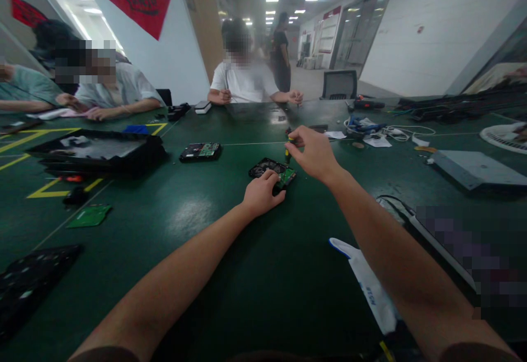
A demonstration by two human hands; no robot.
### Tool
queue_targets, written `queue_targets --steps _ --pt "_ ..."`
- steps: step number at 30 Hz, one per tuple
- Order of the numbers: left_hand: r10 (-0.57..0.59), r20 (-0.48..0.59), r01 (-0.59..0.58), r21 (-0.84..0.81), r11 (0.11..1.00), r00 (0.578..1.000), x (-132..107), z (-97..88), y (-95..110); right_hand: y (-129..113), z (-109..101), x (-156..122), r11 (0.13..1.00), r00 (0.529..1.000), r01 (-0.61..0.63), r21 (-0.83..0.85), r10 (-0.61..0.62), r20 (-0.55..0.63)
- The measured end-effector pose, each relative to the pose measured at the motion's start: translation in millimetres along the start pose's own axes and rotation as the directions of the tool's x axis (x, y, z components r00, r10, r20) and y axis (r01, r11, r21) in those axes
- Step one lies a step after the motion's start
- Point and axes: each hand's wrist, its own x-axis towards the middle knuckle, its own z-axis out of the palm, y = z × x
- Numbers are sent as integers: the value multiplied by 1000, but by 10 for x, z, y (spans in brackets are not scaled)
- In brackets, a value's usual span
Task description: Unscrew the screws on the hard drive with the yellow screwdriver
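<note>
While the left hand [263, 193] bends its fingers over the near side of a drive [261, 166], the right hand [312, 152] pinches a screwdriver [287, 154] upright above it, fingertips closed round the handle. How firmly the left hand grips, or whether it merely rests there, I cannot tell; nor can I tell whether the tip meets a screw. The drive lies on the tabletop [230, 279], nearer its far edge than its near one.

Work on this drive looks under way and unfinished: its green board [287, 176] appears to be in place, and the screws are too small to count. To its left, towards the far edge, a second drive [201, 151] also shows its board and lies untouched, so it probably remains to be done. Towards the left edge, a loose board [89, 216] lies apart from both drives; which unit it belongs to is unclear.
</note>
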Motion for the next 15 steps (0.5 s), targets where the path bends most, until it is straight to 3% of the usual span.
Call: queue_targets --steps 9,15 --pt "-9 10 9 19 1000 1000 -5 -10 14 -8 15 -14 997 999 49 -67 -48 13" --pt "3 7 -4 46 999 1000 -4 -6 18 9 49 -12 999 999 -41 -32 41 -6"
